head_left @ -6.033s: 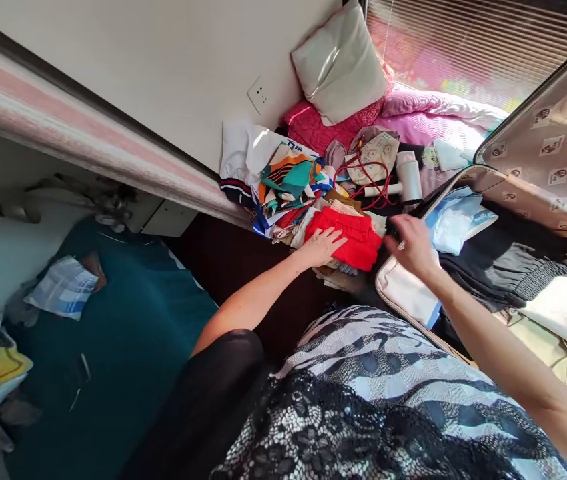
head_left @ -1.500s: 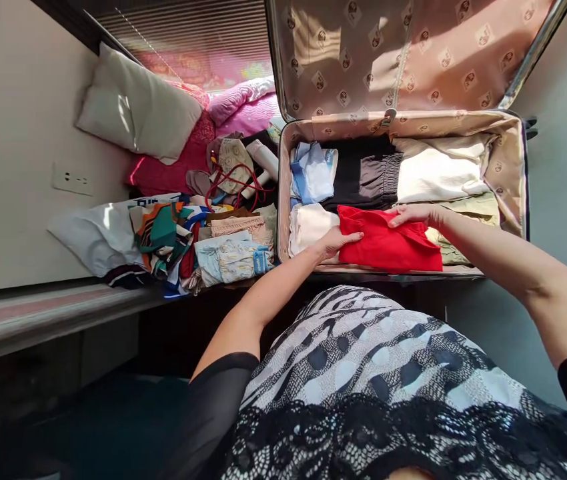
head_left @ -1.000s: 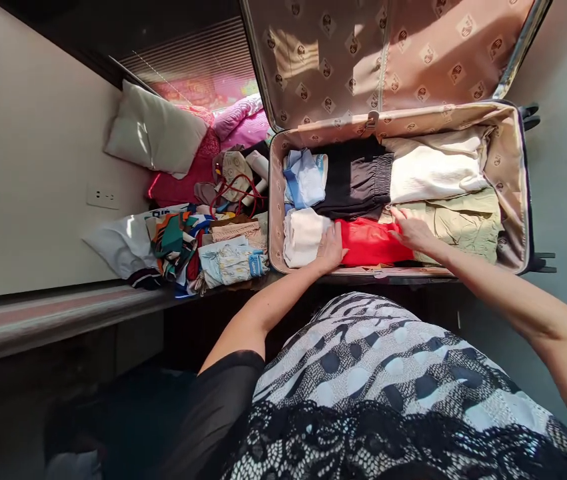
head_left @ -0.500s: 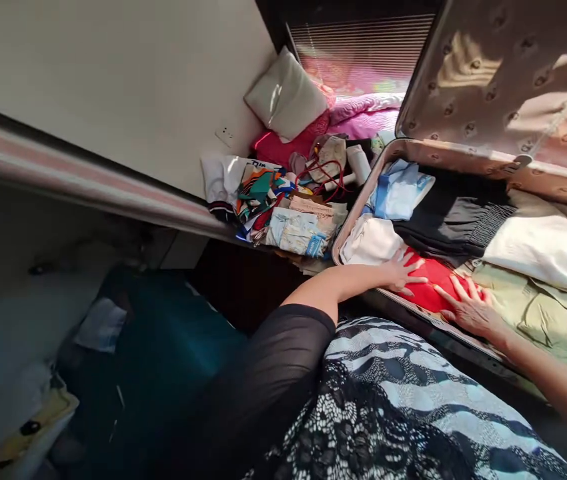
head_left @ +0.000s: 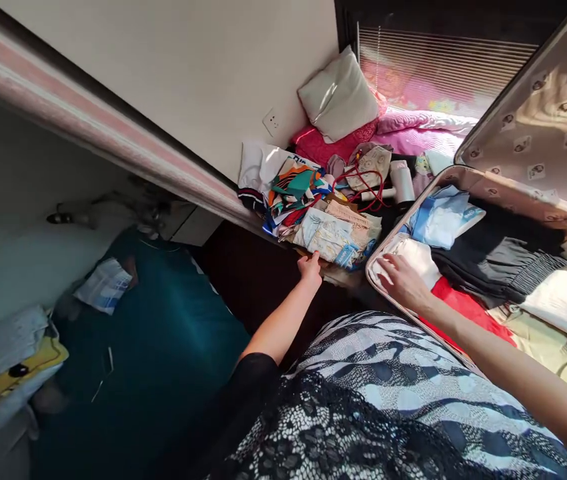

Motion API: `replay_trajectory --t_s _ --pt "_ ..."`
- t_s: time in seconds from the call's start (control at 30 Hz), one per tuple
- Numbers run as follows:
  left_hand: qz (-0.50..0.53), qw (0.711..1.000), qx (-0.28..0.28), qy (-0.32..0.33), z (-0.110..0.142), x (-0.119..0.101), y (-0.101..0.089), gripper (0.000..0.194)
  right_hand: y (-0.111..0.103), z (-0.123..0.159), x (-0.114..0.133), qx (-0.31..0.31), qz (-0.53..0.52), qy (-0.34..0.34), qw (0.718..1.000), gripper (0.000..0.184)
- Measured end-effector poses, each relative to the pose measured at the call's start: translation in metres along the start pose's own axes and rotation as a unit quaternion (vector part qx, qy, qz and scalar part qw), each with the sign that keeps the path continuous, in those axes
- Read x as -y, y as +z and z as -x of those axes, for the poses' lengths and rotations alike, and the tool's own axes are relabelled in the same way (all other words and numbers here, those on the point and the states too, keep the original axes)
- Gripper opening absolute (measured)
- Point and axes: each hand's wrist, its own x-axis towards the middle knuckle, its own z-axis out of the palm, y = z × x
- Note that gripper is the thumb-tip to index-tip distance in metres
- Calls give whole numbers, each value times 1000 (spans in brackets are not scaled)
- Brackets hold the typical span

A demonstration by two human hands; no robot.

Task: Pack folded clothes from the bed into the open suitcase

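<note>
My left hand is at the near edge of a pile of folded clothes. Its fingers look curled, and the thumb side touches the white patterned folded cloth with a blue label. Whatever is between those fingers is hidden. My right hand hovers over the left end of an open suitcase, fingers apart, near a white folded cloth. Beside it in the suitcase lie a red folded garment, black trousers and a light blue packet.
Behind the pile are a red cord, a white roll and a grey cushion. The suitcase lid stands raised at right. Lower left is a dark teal bed with a phone-like object and a packet.
Both hands have left the red garment. My left hand has moved left to the clothes pile, and my right hand has moved left above the suitcase's near edge. The view has turned left.
</note>
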Motion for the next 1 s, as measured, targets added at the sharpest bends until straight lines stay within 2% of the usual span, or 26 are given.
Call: replay_trajectory --t_s 0.07,0.13,0.23,0.33,0.4,0.47,0.53,0.6,0.67,0.73,0.8,0.87,0.93,1.0 --pt "36 997 -42 -53 -12 -7 3 44 20 -45 27 50 5 -59 997 47" --pt "54 995 -46 -73 -20 -14 7 40 40 -78 46 93 27 -90 991 49" --pt "69 992 -30 -99 -25 -24 8 30 64 -109 64 127 63 -89 986 63" --pt "86 990 -10 -111 -21 -31 8 26 78 -125 74 133 88 -62 985 82" --pt "103 989 33 -101 -14 -35 8 24 82 -134 79 123 85 -36 988 89" --pt "108 986 104 -75 -4 -40 8 24 83 -144 81 110 53 6 993 87" --pt "94 978 182 -42 5 -49 7 26 78 -157 78 100 -18 71 992 77" --pt "76 966 245 -16 10 -62 6 30 67 -171 66 87 -135 138 977 62" --pt "68 957 283 4 11 -77 3 34 50 -181 48 56 -297 188 935 44" --pt "70 953 294 22 6 -90 1 35 29 -184 28 27 -467 225 855 32" --pt "75 956 282 32 -1 -97 1 32 9 -180 13 12 -591 258 764 34" --pt "76 964 253 25 -4 -93 4 29 -6 -172 7 9 -655 286 699 37" --pt "70 968 241 6 -1 -82 12 31 -11 -165 9 2 -684 315 657 36" --pt "52 960 275 -10 8 -68 20 38 -9 -157 16 1 -703 338 625 37"
